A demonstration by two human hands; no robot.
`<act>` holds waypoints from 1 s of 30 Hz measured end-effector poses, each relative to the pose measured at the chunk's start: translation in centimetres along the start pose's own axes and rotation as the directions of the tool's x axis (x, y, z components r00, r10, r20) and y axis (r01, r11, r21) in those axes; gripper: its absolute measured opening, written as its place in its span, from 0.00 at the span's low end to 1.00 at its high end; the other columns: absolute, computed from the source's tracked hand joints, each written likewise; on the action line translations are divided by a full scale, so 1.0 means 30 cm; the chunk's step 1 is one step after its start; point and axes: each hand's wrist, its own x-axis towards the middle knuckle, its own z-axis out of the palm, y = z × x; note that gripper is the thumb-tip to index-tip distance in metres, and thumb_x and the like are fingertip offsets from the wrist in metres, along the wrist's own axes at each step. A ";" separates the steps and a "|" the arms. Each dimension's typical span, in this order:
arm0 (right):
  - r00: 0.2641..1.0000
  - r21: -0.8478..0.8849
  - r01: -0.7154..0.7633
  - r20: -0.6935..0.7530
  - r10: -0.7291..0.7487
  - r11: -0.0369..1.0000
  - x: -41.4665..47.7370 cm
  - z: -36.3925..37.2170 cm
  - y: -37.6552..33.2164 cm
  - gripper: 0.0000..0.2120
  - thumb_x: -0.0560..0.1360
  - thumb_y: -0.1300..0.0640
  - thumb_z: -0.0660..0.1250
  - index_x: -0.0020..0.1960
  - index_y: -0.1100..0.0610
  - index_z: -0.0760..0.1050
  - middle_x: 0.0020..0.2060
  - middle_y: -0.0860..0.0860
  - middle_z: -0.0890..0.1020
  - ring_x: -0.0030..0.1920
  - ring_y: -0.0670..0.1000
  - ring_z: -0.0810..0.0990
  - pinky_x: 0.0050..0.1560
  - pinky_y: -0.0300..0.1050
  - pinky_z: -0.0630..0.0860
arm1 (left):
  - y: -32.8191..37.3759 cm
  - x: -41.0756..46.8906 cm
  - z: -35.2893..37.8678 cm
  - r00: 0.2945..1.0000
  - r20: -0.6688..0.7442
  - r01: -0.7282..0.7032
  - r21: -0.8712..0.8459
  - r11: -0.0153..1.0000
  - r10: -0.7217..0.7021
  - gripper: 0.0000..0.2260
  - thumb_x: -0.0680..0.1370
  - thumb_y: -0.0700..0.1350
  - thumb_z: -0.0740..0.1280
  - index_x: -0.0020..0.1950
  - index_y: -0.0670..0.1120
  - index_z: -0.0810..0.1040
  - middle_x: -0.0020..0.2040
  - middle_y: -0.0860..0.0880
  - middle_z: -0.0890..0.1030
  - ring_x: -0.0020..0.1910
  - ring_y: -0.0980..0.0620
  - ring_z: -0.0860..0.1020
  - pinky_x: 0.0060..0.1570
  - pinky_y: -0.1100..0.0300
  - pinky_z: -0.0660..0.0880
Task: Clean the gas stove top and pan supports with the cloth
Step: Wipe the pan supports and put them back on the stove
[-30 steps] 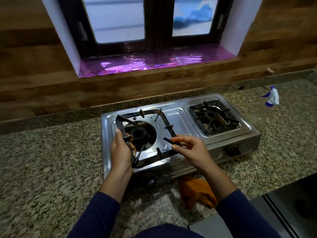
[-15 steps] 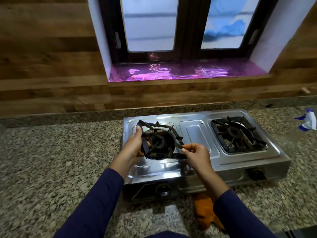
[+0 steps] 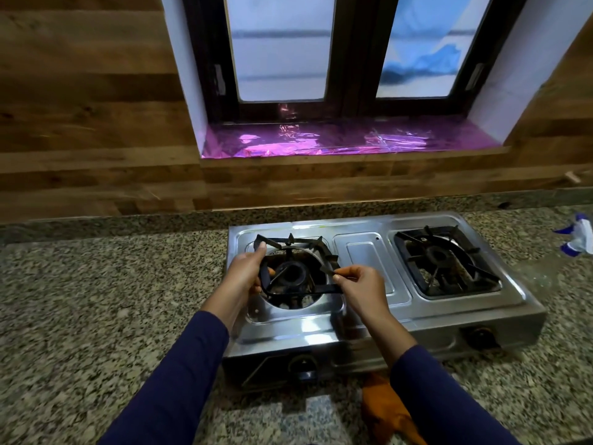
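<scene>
The gas stove (image 3: 365, 261) sits near the desk's (image 3: 96, 300) back edge, with bare granite stretching to its left. The left grip (image 3: 245, 271) grasps the left pan support (image 3: 308, 291) at its left side, and the right grip (image 3: 361, 284) pinches its right corner. The cloth (image 3: 385, 409) lies by the front edge, partly hidden by a sleeve (image 3: 442, 396). The spray bottle (image 3: 576, 237) is cut off at the right.
</scene>
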 end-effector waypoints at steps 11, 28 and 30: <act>0.990 -0.277 0.125 -0.022 -0.137 0.953 -0.045 0.043 0.012 0.03 0.74 0.56 0.72 0.42 0.54 0.82 0.32 0.43 0.79 0.37 0.45 0.78 0.39 0.41 0.73 | -0.073 0.035 -0.064 0.956 0.007 -0.256 0.504 0.825 0.293 0.06 0.78 0.49 0.70 0.46 0.48 0.75 0.43 0.46 0.82 0.38 0.46 0.79 0.36 0.54 0.74; 0.983 -0.352 0.162 -0.025 -0.183 0.922 -0.059 0.103 0.077 0.04 0.72 0.60 0.71 0.40 0.57 0.83 0.34 0.51 0.84 0.37 0.50 0.81 0.40 0.46 0.78 | -0.109 0.049 -0.074 0.848 -0.120 -0.236 0.786 0.572 0.516 0.06 0.70 0.55 0.76 0.40 0.55 0.83 0.50 0.54 0.70 0.58 0.48 0.68 0.53 0.53 0.62; 0.982 -0.356 0.167 -0.026 -0.189 0.919 -0.060 0.105 0.081 0.04 0.73 0.61 0.71 0.40 0.57 0.83 0.35 0.51 0.84 0.37 0.49 0.80 0.40 0.45 0.78 | -0.119 0.048 -0.075 0.841 -0.124 -0.242 0.785 0.571 0.527 0.06 0.70 0.54 0.76 0.40 0.55 0.83 0.49 0.54 0.71 0.57 0.49 0.68 0.52 0.54 0.62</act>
